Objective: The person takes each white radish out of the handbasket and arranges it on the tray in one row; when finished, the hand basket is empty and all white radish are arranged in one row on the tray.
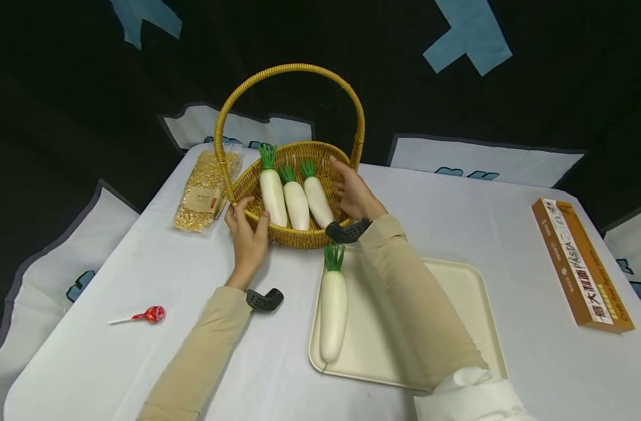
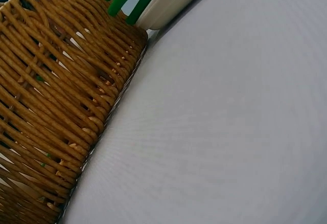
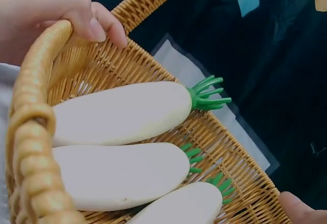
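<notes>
A yellow-brown wicker basket [image 1: 294, 237] with a tall arched handle stands on the white table. Three white radishes [image 1: 271, 196] with green tops lie side by side in it. My left hand [image 1: 248, 242] grips the basket's near left rim; in the right wrist view the fingers of that left hand [image 3: 66, 22] curl over the edge. My right hand [image 1: 354, 193] is at the basket's right inner side, beside the rightmost radish, fingers loosely bent and holding nothing visible. Another white radish [image 1: 333, 316] lies on the left part of a cream tray [image 1: 457, 292], below the basket.
A clear bag of yellow corn kernels [image 1: 199, 196] lies left of the basket. A red lollipop [image 1: 154, 314] is at the table's left. An orange-brown pasta box [image 1: 583, 266] lies at the far right. Black cloth with blue patches hangs behind the table.
</notes>
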Demonstrator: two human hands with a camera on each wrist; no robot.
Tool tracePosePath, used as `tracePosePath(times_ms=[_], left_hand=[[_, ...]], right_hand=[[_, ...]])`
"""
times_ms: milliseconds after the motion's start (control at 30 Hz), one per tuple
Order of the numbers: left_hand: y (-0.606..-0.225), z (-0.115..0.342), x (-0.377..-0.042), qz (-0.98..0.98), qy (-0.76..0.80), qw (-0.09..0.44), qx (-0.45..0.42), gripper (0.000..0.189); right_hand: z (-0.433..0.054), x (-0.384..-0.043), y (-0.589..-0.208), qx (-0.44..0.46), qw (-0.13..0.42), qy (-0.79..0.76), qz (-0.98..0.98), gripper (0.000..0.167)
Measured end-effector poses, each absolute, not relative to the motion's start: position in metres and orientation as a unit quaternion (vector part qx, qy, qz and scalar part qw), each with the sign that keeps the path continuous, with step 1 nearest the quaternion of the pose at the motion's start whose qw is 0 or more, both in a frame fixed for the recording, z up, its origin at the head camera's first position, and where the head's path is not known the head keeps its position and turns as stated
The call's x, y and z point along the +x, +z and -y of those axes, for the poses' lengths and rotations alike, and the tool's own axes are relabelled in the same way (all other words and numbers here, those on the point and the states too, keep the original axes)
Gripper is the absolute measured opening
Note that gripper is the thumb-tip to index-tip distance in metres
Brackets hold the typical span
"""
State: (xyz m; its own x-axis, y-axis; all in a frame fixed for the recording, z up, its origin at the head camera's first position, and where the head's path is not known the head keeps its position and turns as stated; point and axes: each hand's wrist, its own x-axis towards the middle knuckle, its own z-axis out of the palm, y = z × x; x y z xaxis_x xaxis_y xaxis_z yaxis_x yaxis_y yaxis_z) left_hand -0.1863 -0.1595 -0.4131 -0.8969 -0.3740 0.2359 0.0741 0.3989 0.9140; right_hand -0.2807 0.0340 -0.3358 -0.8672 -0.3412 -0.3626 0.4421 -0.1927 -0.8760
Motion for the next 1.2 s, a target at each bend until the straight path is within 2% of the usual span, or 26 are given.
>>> tracePosePath(times_ms=[100, 267, 400, 767, 1000, 1200], left_hand=[[-0.413, 0.16, -0.186, 0.812, -0.539, 0.206, 0.093, 0.044], [-0.412, 0.161, -0.186, 0.811, -0.539, 0.206, 0.096, 0.045], [-0.412, 0.161, -0.186, 0.811, -0.54, 0.204, 0.095, 0.045], [-0.412, 0.16, -0.187, 0.813, -0.538, 0.206, 0.092, 0.044], [-0.413, 0.159, -0.186, 0.816, -0.531, 0.209, 0.094, 0.043], [-0.413, 0.159, -0.186, 0.816, -0.53, 0.211, 0.093, 0.044]], right_hand=[[-0.031, -0.281, -0.335, 0.049, 0.271, -0.76, -0.589, 0.072], [-0.029, -0.284, -0.33, 0.061, 0.359, -0.701, -0.613, 0.072], [-0.029, -0.284, -0.328, 0.074, 0.395, -0.673, -0.621, 0.067], [-0.027, -0.282, -0.33, 0.034, 0.388, -0.597, -0.701, 0.061], [-0.025, -0.277, -0.332, -0.013, 0.35, -0.585, -0.731, 0.068], [-0.022, -0.274, -0.333, -0.034, 0.341, -0.584, -0.736, 0.071]])
